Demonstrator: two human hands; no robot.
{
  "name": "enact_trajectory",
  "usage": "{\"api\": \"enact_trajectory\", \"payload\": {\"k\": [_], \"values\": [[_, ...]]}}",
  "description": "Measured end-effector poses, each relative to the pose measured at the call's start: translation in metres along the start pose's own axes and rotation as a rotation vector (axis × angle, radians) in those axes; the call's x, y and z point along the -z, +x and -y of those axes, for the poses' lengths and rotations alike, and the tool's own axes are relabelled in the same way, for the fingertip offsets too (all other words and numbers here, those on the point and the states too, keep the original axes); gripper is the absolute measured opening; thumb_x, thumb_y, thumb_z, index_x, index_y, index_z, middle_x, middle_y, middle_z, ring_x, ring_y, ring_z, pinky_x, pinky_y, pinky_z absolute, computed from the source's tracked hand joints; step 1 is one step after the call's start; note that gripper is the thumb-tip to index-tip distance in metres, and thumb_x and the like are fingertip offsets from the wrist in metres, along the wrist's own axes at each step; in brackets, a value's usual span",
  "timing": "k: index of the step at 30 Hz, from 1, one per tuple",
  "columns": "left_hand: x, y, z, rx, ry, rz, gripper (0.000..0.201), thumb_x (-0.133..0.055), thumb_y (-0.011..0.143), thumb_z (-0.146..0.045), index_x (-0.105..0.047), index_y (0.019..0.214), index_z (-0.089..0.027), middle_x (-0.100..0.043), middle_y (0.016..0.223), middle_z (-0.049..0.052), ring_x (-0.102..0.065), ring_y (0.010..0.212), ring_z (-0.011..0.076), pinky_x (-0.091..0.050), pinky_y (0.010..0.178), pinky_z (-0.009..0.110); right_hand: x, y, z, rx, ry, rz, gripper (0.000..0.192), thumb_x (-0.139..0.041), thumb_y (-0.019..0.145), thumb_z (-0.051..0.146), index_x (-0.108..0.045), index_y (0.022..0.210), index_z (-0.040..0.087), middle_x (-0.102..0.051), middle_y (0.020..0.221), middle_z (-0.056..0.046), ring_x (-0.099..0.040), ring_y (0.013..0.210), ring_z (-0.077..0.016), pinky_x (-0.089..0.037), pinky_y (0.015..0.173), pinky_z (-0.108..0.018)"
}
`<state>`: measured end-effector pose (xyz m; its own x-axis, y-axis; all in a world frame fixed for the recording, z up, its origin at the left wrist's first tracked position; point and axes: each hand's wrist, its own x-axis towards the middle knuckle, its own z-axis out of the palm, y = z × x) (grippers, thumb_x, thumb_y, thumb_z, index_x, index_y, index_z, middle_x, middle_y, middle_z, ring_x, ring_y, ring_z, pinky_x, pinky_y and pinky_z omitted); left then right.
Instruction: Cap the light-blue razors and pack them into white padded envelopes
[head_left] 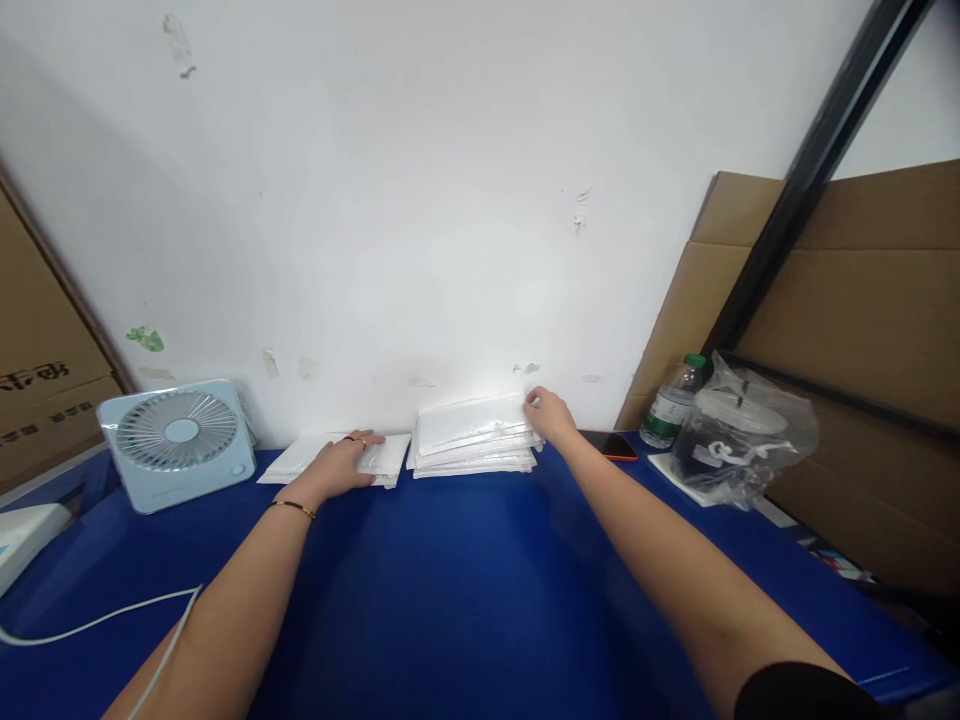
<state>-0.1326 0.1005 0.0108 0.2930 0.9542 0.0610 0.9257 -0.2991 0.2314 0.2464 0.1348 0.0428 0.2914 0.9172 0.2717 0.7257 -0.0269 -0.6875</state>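
Note:
Against the wall on the blue table lie two piles of flat white packets in clear plastic. My left hand (346,464) rests on top of the left pile (391,456), thumb apart from the fingers, with a ring and a bracelet showing. At the right pile (465,462), which is taller and uneven, my right hand (551,414) pinches the right edge of the top white packet (472,424). That packet slopes a little, its right end higher than its left. My right fingertips are partly hidden behind the packet's corner.
A light blue fan (182,432) stands at the left, with a white cable (97,620) crossing near my left forearm. Right of the piles are a phone (611,445), a green-capped bottle (670,405) and a plastic-wrapped container (727,440). Cardboard (862,290) stands at the right.

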Motion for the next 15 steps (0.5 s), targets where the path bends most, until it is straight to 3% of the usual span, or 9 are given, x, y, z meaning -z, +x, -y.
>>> {"api": "enact_trajectory", "payload": {"k": [3, 5, 6, 8, 10, 12, 15], "values": [[0.001, -0.002, 0.003, -0.013, -0.047, -0.032, 0.053, -0.047, 0.076, -0.045, -0.049, 0.126, -0.027, -0.049, 0.133, 0.002, -0.049, 0.117, 0.0226, -0.038, 0.097, 0.031, 0.012, -0.012, 0.010, 0.126, -0.012, -0.159, 0.023, -0.051, 0.078, 0.035, -0.058, 0.094, 0.020, -0.049, 0.107, -0.009, -0.055, 0.072, -0.0167, -0.042, 0.070, -0.032], [0.004, -0.004, -0.002, 0.017, -0.022, -0.103, 0.047, -0.034, 0.083, -0.049, -0.055, 0.120, -0.028, -0.059, 0.122, 0.002, -0.055, 0.110, 0.0228, -0.041, 0.091, 0.031, 0.018, -0.025, 0.020, 0.251, 0.078, -0.229, 0.025, -0.050, 0.079, 0.037, -0.058, 0.095, 0.019, -0.049, 0.108, -0.009, -0.053, 0.071, -0.0158, -0.042, 0.073, -0.033], [0.005, -0.007, -0.006, 0.039, 0.011, -0.149, 0.048, -0.028, 0.086, -0.049, -0.057, 0.118, -0.028, -0.063, 0.116, 0.003, -0.058, 0.105, 0.0235, -0.043, 0.087, 0.032, 0.018, -0.033, 0.026, 0.286, 0.170, -0.204, 0.024, -0.051, 0.078, 0.036, -0.058, 0.092, 0.018, -0.052, 0.103, -0.008, -0.053, 0.070, -0.0154, -0.042, 0.073, -0.032], [0.007, -0.014, -0.019, 0.073, 0.100, -0.242, 0.049, -0.021, 0.089, -0.047, -0.057, 0.117, -0.029, -0.068, 0.105, 0.004, -0.062, 0.095, 0.0247, -0.045, 0.079, 0.033, 0.011, -0.056, 0.038, 0.219, 0.430, 0.015, 0.021, -0.051, 0.078, 0.037, -0.057, 0.085, 0.018, -0.058, 0.086, -0.005, -0.053, 0.066, -0.0145, -0.044, 0.067, -0.029], [0.006, -0.023, -0.032, 0.086, 0.186, -0.301, 0.048, -0.019, 0.090, -0.042, -0.054, 0.119, -0.028, -0.069, 0.099, 0.005, -0.064, 0.088, 0.0251, -0.046, 0.073, 0.033, -0.004, -0.083, 0.049, 0.011, 0.746, 0.425, 0.022, -0.052, 0.078, 0.037, -0.055, 0.087, 0.017, -0.060, 0.078, -0.004, -0.055, 0.062, -0.0136, -0.045, 0.059, -0.026], [0.004, -0.032, -0.042, 0.080, 0.238, -0.314, 0.046, -0.019, 0.091, -0.038, -0.053, 0.120, -0.028, -0.069, 0.098, 0.005, -0.065, 0.084, 0.0251, -0.047, 0.070, 0.033, -0.023, -0.110, 0.057, -0.195, 0.950, 0.746, 0.023, -0.056, 0.076, 0.034, -0.054, 0.089, 0.014, -0.062, 0.079, -0.006, -0.061, 0.068, -0.0151, -0.048, 0.062, -0.027], [-0.001, -0.040, -0.044, -0.005, 0.210, -0.295, 0.044, -0.032, 0.086, -0.037, -0.045, 0.128, -0.027, -0.064, 0.112, 0.005, -0.061, 0.098, 0.0242, -0.047, 0.079, 0.034, -0.045, -0.140, 0.061, -0.299, 1.040, 0.890, 0.027, -0.064, 0.072, 0.034, -0.054, 0.087, 0.014, -0.062, 0.080, -0.005, -0.064, 0.067, -0.0147, -0.049, 0.062, -0.025]]}}
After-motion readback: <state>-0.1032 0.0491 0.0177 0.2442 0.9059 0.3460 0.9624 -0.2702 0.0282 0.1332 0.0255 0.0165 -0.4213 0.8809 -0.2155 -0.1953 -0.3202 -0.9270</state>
